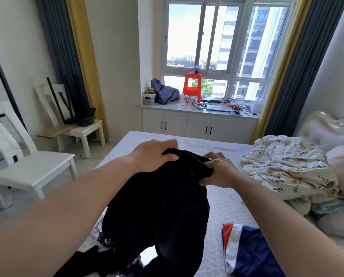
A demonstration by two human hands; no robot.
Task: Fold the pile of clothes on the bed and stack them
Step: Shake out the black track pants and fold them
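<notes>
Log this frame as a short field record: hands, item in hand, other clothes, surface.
left hand: grips top edge of the black garment
right hand: grips the same edge
garment state: held up, hanging, unfolded
other clothes: striped garment lying flat, near right
surface: bed
beside: floral quilt, bunched at right

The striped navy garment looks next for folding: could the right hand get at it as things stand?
Probably not yet: the right hand grips the black garment. The striped navy garment lies uncovered below that forearm.

Garment (163,206) over bed (223,196), quilt (287,168) right, chairs (33,168) left, window (223,39) behind.
</notes>
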